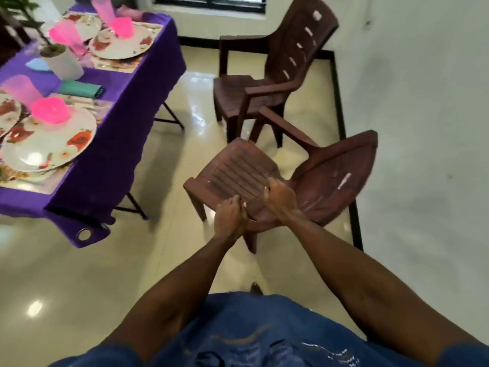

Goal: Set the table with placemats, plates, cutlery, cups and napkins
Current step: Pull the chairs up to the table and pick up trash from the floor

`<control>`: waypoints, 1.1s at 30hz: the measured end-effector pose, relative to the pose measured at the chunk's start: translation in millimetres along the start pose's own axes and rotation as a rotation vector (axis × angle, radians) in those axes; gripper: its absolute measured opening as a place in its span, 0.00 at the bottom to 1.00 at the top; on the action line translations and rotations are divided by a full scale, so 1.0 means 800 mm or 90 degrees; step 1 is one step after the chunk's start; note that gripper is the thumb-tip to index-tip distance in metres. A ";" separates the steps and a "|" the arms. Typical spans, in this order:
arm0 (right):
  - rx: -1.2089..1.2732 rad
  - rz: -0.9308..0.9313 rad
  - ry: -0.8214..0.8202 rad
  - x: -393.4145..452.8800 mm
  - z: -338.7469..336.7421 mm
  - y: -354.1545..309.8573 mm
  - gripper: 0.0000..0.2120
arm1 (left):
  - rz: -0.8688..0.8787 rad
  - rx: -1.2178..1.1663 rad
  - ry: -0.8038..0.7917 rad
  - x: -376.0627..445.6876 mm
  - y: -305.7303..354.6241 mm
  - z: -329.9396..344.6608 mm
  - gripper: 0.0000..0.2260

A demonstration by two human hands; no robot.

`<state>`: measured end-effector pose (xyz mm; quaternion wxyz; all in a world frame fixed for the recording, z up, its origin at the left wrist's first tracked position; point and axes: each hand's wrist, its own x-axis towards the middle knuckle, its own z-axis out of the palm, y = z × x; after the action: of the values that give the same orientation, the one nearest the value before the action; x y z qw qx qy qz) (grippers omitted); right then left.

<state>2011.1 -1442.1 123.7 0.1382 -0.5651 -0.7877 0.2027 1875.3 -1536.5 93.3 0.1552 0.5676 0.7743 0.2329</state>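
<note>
From my head view, both my hands are on the near brown chair (238,176): my left hand (229,218) curls round its near armrest, and my right hand (280,200) has its grip closed over the same rail a little further along toward the backrest. The counter (124,102), off to my left under a purple cloth, looks nearly set, I judge: flowered plates (47,144) sit on placemats (116,65), pink bowls (50,109) stand on the plates, pink cups (18,88) stand beside them, and a folded green napkin (80,89) lies between the settings. Cutlery I cannot make out for the blur, so that may be left, along with drawing the chairs in. A white pot (64,63) with a plant stands mid-counter. A second chair (270,75) waits beyond mine, near the white wall (423,102). The floor (79,274) is glossy cream tile.
</note>
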 end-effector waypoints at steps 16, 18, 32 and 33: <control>-0.016 0.210 0.258 0.036 -0.179 0.215 0.21 | -0.051 -0.255 -0.325 0.025 0.217 0.059 0.48; 0.178 0.352 0.189 0.055 -0.192 0.231 0.33 | -0.054 -0.227 -0.399 0.040 0.246 0.065 0.50; 0.470 0.228 -0.060 0.141 -0.201 0.280 0.34 | -0.250 -0.092 -0.437 0.105 0.321 0.112 0.41; 0.466 0.218 -0.065 0.156 -0.205 0.278 0.33 | -0.249 -0.099 -0.422 0.118 0.320 0.114 0.40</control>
<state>2229.6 -1235.0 160.4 0.2548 -0.5908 -0.5641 0.5175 2098.8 -1366.9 155.9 0.4806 0.4402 0.7560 0.0609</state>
